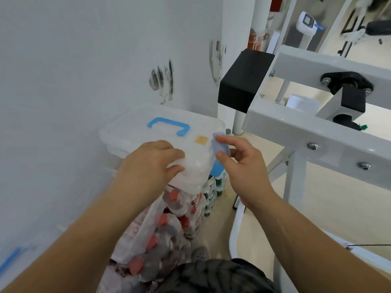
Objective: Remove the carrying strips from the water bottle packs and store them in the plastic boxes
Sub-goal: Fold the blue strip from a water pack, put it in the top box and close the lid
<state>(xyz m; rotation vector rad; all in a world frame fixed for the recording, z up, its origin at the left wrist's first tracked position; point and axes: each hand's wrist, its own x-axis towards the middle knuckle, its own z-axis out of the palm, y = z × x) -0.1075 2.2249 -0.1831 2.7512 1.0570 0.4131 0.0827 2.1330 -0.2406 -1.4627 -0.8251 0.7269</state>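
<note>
Lilac strip (222, 145) — between right fingers (231, 140)

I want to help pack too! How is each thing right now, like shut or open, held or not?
plastic box: closed, sitting on the bottle packs.
blue handle: folded flat on top, untouched.
side latch: pinched by the right hand; fastened or not, cannot tell.
left hand: grips the box's near edge.
right hand: pinches the side latch.
bottle packs: wrapped in plastic, caps on.
</note>
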